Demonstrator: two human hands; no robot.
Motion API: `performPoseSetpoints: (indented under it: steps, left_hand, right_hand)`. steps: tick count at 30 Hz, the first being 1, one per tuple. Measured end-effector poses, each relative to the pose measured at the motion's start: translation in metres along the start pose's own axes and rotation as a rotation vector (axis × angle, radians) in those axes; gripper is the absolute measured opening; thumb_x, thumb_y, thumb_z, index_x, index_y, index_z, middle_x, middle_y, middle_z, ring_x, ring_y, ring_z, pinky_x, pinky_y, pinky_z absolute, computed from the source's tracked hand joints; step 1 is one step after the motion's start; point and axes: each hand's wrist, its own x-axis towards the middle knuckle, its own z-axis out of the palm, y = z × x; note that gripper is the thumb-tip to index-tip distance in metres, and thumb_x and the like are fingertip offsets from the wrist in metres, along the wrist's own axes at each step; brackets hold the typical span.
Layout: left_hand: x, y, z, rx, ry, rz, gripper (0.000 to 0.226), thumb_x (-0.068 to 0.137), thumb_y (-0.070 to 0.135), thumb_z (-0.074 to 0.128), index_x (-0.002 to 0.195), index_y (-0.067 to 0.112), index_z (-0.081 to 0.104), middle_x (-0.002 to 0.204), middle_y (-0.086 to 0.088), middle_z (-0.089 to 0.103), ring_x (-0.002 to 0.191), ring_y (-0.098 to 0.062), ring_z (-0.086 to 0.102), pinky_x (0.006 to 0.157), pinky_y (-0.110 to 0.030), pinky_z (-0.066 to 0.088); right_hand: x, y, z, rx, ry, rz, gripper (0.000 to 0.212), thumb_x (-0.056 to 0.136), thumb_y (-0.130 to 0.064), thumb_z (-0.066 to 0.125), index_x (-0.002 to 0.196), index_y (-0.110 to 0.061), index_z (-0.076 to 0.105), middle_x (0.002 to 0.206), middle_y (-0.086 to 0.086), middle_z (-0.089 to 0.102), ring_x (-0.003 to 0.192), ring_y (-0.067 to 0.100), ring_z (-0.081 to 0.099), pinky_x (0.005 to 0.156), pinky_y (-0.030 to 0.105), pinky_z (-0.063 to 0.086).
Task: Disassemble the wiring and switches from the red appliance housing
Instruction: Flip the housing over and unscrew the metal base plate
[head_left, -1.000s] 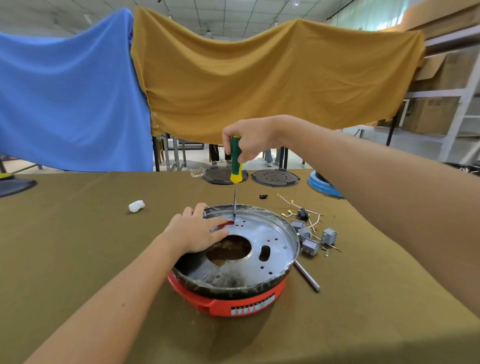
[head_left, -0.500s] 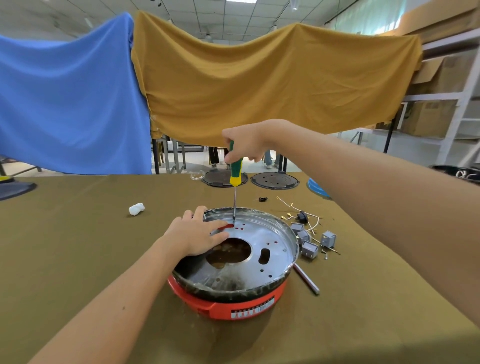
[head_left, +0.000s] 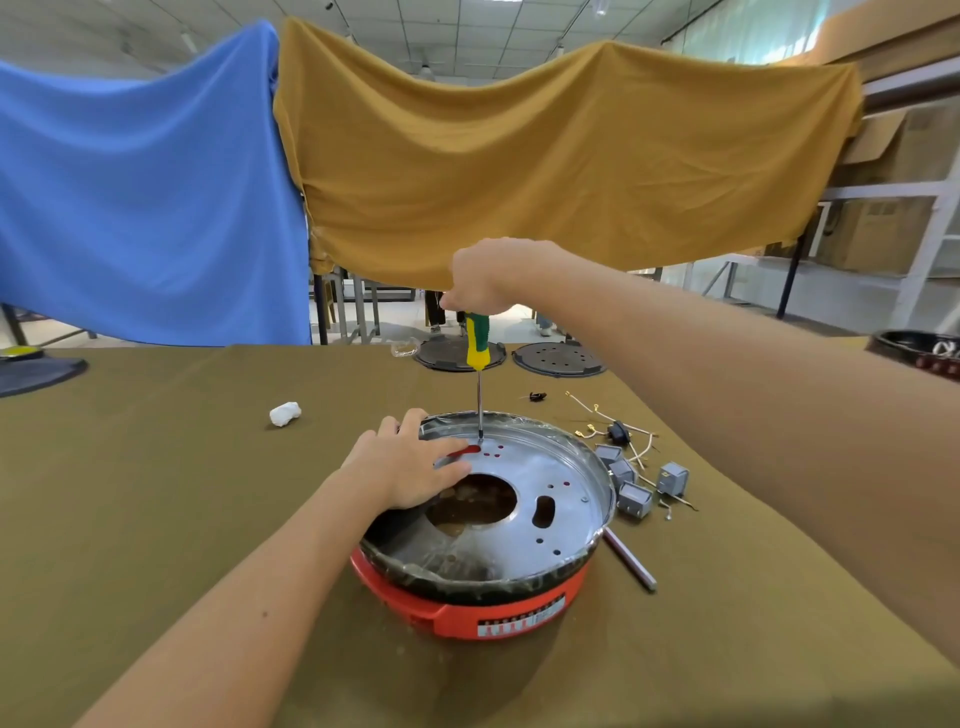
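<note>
White wad (head_left: 284, 413) lies on the worktop (head_left: 156, 493) at far left, well apart from the work; left hand (head_left: 410, 470) rests flat on the near-left part of the metal plate (head_left: 550, 467), fingers (head_left: 441, 447) straight and relaxed, gripping nothing, apparently steadying the unit; plate sits in the top of the red housing (head_left: 467, 605), which stands at the middle of the worktop, near the person.

Right hand (head_left: 480, 283) is above the plate, fingers curled round the top of the green-and-yellow handle of the screwdriver (head_left: 478, 353); shaft upright, tip down on the plate at its far side, just beside a red slot (head_left: 465, 450) and a few small holes; whether the tip is seated in a screw head is too small to tell.

Judged step: loosening a fastener on the plate, to reach whatever wiring is left underneath; next move calls for downward pressure with the shaft kept vertical, and a firm left-hand hold so the housing does not turn.

Right of the housing: a metal rod (head_left: 628, 558) touching or just beside its rim; grey switch blocks (head_left: 635, 500) and loose wires (head_left: 618, 426) already out on the worktop; two dark round discs (head_left: 558, 359) at the far edge.
</note>
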Motion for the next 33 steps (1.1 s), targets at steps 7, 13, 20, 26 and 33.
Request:
performPoseSetpoints:
  steps: [7, 13, 20, 26, 33]
  left_hand:
    - [-0.001, 0.0, 0.0, 0.014, 0.01, 0.009, 0.056, 0.093, 0.074, 0.016, 0.146, 0.059, 0.02, 0.161, -0.005, 0.012, 0.141, -0.038, 0.025, 0.109, -0.05, 0.031]
    - [-0.002, 0.001, -0.002, 0.005, -0.01, 0.006, 0.056, 0.093, 0.074, 0.016, 0.146, 0.058, 0.02, 0.163, -0.005, 0.008, 0.143, -0.038, 0.022, 0.111, -0.05, 0.029]
    - [-0.001, 0.0, -0.001, 0.024, 0.001, 0.004, 0.055, 0.093, 0.073, 0.016, 0.146, 0.058, 0.02, 0.162, -0.005, 0.01, 0.141, -0.038, 0.025, 0.109, -0.05, 0.031]
    - [-0.001, 0.0, 0.0, 0.015, 0.004, 0.003, 0.054, 0.094, 0.073, 0.016, 0.146, 0.059, 0.02, 0.162, -0.006, 0.01, 0.142, -0.038, 0.024, 0.109, -0.049, 0.032]
    - [0.0, 0.0, -0.001, 0.017, -0.004, 0.007, 0.053, 0.094, 0.072, 0.016, 0.146, 0.059, 0.019, 0.162, -0.008, 0.01, 0.142, -0.039, 0.024, 0.11, -0.05, 0.031]
  right_hand:
    - [-0.011, -0.003, -0.011, 0.4, -0.194, -0.111, 0.012, 0.09, -0.013, 0.06, 0.099, -0.021, 0.058, 0.106, 0.002, 0.057, 0.096, 0.024, 0.058, 0.073, 0.033, 0.057]
    - [-0.003, 0.001, 0.005, -0.143, 0.057, 0.072, 0.05, 0.104, -0.051, 0.037, 0.077, -0.011, 0.052, 0.079, 0.001, 0.053, 0.064, 0.017, 0.048, 0.054, 0.03, 0.033]
    - [-0.008, 0.021, -0.003, 0.595, -0.18, -0.148, 0.022, 0.085, 0.003, 0.061, 0.093, -0.017, 0.061, 0.107, 0.002, 0.055, 0.095, 0.02, 0.055, 0.07, 0.031, 0.054]
    - [-0.008, 0.024, 0.01, 0.297, -0.053, 0.044, 0.056, 0.095, -0.065, 0.047, 0.113, -0.013, 0.055, 0.098, 0.006, 0.064, 0.085, 0.024, 0.064, 0.066, 0.035, 0.052]
    - [-0.013, 0.043, 0.01, 0.437, -0.079, -0.109, 0.014, 0.099, -0.025, 0.058, 0.102, -0.013, 0.054, 0.094, 0.006, 0.053, 0.073, 0.02, 0.05, 0.061, 0.029, 0.044]
